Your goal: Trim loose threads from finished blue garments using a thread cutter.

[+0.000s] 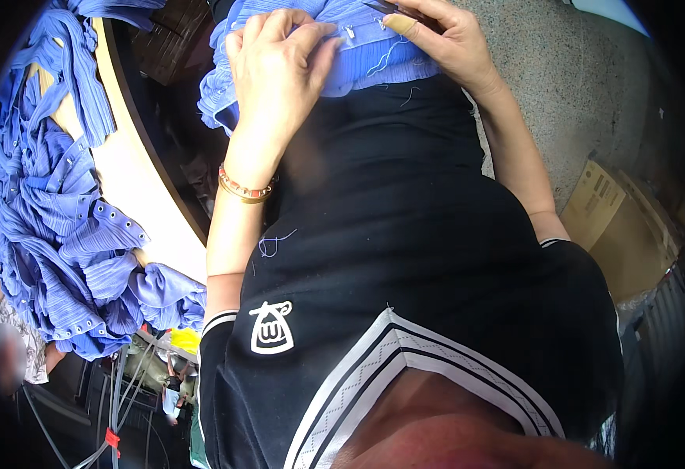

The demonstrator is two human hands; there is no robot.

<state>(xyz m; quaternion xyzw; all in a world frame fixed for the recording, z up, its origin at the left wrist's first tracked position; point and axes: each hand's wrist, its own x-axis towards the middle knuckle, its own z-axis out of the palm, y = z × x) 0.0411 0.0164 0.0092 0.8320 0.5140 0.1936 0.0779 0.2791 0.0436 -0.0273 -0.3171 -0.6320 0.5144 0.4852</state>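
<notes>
A blue ribbed garment [358,66] lies across my lap at the top of the view, with small metal hooks [349,32] along a flat band and loose pale threads hanging from it. My left hand [284,59] rests on the garment, thumb and forefinger pinching the band beside one hook. In my right hand [456,47] is a pair of dark, pointed thread snips [380,7], cut off partly by the upper edge. Tan tape wraps the right thumb, which presses near another hook.
More blue ribbed garments [45,211], some with metal eyelets, are heaped on a pale table [135,184] to my left. Flattened cardboard [597,199] leans at the right above a speckled floor [554,86]. Other people [172,395] show at the lower left.
</notes>
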